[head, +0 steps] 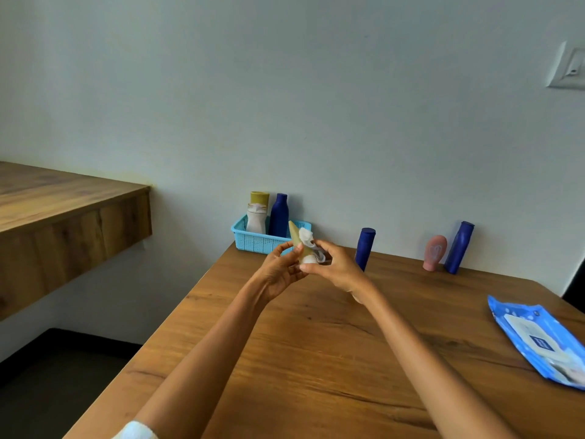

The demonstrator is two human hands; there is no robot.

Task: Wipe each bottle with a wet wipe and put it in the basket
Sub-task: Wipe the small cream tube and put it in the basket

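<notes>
At frame centre, the left hand (278, 267) gripped a yellow tube (297, 240) while the right hand (332, 264) pinched a wet wipe (308, 240) against it. Just behind, the blue basket (253, 240) held three bottles; three more stood on the surface (316, 343) at right.

Both arms reach forward, left hand (281, 267) and right hand (334, 264) meeting, fingers curled in grips.

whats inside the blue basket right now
Three bottles stand in the basket: an olive-capped one at the back, a white one and a dark blue one. Their bases are hidden by the basket wall, and the hands cover its right end.
</notes>
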